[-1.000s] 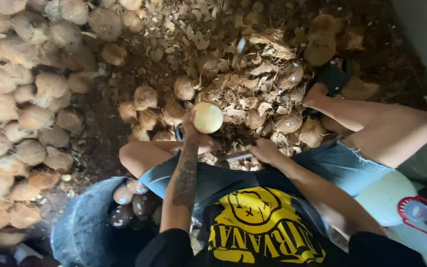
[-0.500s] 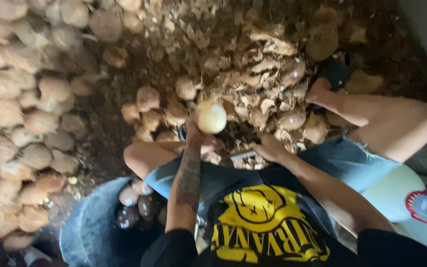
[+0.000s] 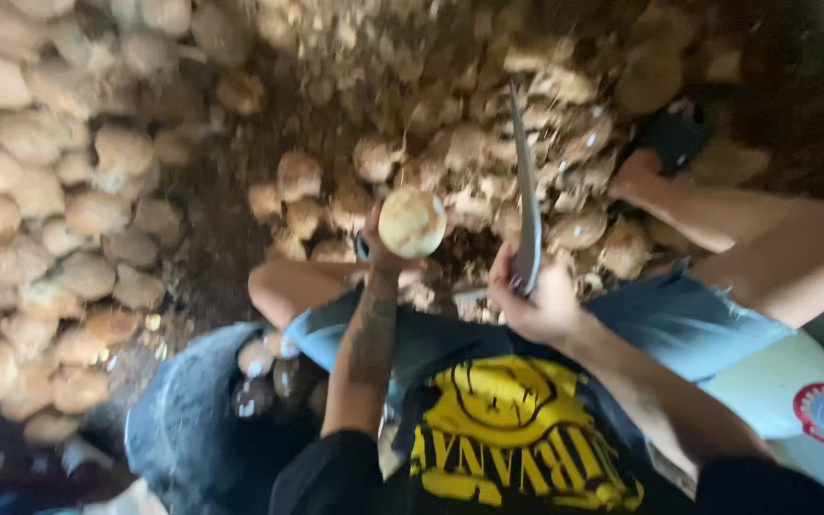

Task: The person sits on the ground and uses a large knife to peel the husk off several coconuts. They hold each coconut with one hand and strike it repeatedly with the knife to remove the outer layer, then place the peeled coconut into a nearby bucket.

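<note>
Left hand (image 3: 385, 250) grips the pale peeled round coconut (image 3: 412, 221) at centre; right hand (image 3: 536, 303), previously low, now raises the long curved blade (image 3: 525, 205) upright.

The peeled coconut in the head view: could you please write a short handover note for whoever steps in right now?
Left hand grips the peeled coconut, held up in front of the knees. Right hand holds the long knife, blade pointing up and away. Husked coconuts are heaped to the left; husk scraps lie ahead. The bucket at lower left holds a few dark pieces. This coconut looks pale and trimmed; the heap remains.
</note>
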